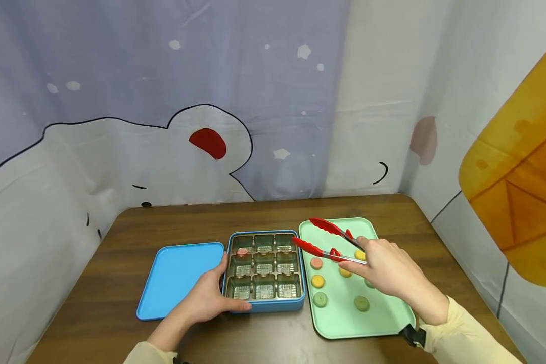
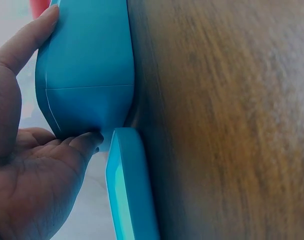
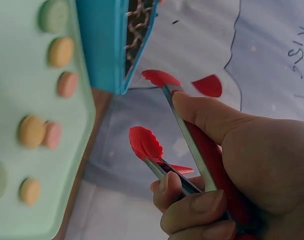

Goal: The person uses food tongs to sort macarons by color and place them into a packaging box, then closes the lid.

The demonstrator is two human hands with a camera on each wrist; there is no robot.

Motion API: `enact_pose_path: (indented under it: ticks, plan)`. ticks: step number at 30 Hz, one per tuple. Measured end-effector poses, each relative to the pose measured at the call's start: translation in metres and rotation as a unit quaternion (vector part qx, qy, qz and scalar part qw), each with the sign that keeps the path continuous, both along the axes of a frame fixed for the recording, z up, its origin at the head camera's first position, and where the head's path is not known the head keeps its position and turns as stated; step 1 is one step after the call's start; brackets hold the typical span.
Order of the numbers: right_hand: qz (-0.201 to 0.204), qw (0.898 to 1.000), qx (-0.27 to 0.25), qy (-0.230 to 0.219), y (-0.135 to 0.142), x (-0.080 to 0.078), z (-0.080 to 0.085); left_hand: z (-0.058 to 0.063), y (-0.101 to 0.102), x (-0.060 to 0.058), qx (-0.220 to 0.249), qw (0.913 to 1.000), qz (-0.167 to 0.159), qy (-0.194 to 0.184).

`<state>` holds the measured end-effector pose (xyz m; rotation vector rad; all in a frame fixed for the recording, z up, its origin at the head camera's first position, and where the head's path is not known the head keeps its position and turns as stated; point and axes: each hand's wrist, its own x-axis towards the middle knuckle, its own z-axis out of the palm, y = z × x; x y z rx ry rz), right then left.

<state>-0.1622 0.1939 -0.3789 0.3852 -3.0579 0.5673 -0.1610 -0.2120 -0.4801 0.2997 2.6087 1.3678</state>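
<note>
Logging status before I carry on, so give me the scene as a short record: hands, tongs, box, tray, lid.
left hand: holds the blue box at its near-left corner
right hand: holds the red-tipped tongs
tongs state: spread apart, nothing between
box insert: nine compartments; one pink macaron, left column, toward the far end
green tray: right of box; pink macarons, yellow macarons, green macarons
blue lid: left of box

Curtained-off work nook; whether home or workplace is unclear
Cartoon-printed cloth (image 1: 291, 91) hangs from nine o'clock through twelve to three, enclosing a wood-grain table (image 1: 100, 303).
</note>
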Motion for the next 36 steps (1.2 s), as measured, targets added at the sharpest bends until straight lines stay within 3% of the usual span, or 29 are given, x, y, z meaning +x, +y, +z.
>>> enact_pose_path:
  ticks: [15, 36]
  plan:
    - [-0.041, 0.998, 0.027, -0.028, 0.048, 0.018, -0.026, -0.001, -0.002, -0.001, -0.019, 0.9998, 0.005, -0.006]
    - [-0.047, 0.998, 0.031, -0.031, 0.054, 0.02, -0.045, 0.001, -0.002, 0.0, -0.011, 0.9999, -0.003, -0.005]
